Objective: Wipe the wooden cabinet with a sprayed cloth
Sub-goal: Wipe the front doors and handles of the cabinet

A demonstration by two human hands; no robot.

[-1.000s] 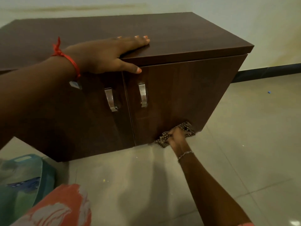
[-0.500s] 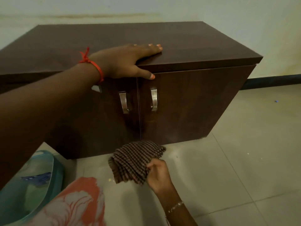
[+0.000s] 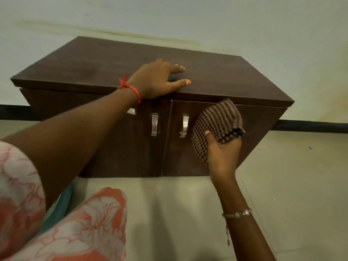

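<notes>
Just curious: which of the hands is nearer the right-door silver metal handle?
Right hand, gripping the checked brown cloth beside that handle; left hand rests above on the cabinet top.

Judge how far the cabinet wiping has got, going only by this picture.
Done: nothing provable; no wet streaks show on the cabinet. In hand: the right hand holds the checked cloth bunched against the upper right door, beside its handle, while the left hand braces the top. Left, probably: the left door.
</notes>
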